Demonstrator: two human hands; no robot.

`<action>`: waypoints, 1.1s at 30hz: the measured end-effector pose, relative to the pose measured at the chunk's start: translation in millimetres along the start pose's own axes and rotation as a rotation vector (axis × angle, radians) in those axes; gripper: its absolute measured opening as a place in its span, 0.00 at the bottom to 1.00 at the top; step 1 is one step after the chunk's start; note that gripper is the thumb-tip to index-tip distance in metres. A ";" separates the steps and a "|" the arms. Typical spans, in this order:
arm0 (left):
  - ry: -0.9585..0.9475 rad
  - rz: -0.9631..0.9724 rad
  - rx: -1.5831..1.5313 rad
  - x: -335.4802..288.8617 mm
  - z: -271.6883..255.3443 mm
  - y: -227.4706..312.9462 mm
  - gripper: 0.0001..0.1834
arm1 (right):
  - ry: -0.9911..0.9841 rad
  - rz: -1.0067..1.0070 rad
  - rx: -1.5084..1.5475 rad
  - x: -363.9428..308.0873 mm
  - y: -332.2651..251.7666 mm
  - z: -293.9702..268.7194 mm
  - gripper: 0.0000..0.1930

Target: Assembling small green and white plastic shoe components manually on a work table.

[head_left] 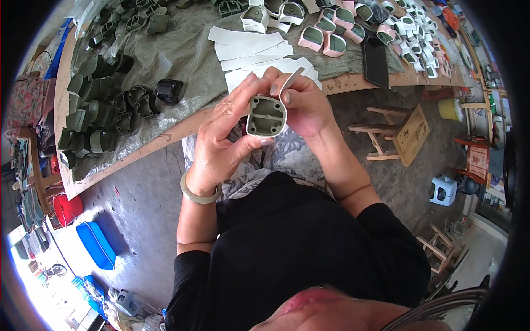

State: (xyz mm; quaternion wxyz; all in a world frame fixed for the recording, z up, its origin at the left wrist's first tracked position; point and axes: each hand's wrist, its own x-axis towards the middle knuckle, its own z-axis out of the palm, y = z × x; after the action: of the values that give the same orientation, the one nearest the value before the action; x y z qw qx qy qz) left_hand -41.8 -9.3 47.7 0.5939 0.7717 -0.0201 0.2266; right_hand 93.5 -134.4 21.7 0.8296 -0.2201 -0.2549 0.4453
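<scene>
Above the table's near edge, my left hand (220,128) grips a hollow olive-green shoe heel (266,117) by its side, thumb below and fingers above. The heel's ribbed open end, with round holes at its corners, faces up at me. A white strip (292,79) runs along the heel's right side, and its loose end curls up past the rim. My right hand (309,113) pinches this strip between thumb and fingers against the heel. More white strips (248,48) lie fanned out on the table just beyond my hands.
Olive heels (95,113) stand clustered at the table's left, near a black heel (168,91). Pink-wrapped heels (334,45), white-wrapped heels (256,19) and a dark flat phone-like slab (375,65) lie farther right. On the floor are a wooden stool (411,135), blue tub (95,245) and red bucket (67,209).
</scene>
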 end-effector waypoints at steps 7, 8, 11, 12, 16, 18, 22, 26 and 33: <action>0.226 -0.084 -0.204 -1.0 23.6 5.8 0.50 | 0.053 -0.070 -0.259 -7.8 0.2 23.2 0.04; 0.246 -0.101 -0.011 -1.6 23.7 4.0 0.45 | 0.054 -0.071 -0.260 -8.0 -1.9 22.7 0.04; 0.298 -0.017 0.205 -0.8 26.3 8.8 0.31 | 0.108 -0.080 -0.210 -4.9 -7.9 15.5 0.04; 0.288 -0.075 0.279 -1.6 26.6 12.5 0.28 | 0.110 -0.082 -0.211 -4.2 -8.9 14.5 0.04; 0.252 0.018 0.374 -3.1 25.3 15.6 0.24 | 0.089 -0.040 -0.183 -3.7 -8.1 13.4 0.06; 0.245 0.035 0.377 -2.3 25.5 17.6 0.23 | 0.091 -0.033 -0.181 -3.6 -7.0 14.0 0.06; 0.231 0.092 0.387 -1.5 23.5 18.4 0.22 | 0.111 0.017 -0.141 -2.0 -6.5 16.7 0.07; 0.303 0.095 0.380 1.4 22.0 15.8 0.20 | 0.145 0.016 -0.150 -2.5 -7.8 20.1 0.07; 0.311 -0.022 0.344 -2.8 23.3 17.4 0.20 | 0.134 -0.072 -0.139 -5.6 -14.2 21.5 0.10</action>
State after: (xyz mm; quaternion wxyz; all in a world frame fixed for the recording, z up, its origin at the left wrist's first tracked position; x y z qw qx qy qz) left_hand -41.9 -36.7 58.1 0.4518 0.8176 0.1192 0.3366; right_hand 86.5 -143.3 45.5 0.8429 -0.2972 -0.2368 0.3809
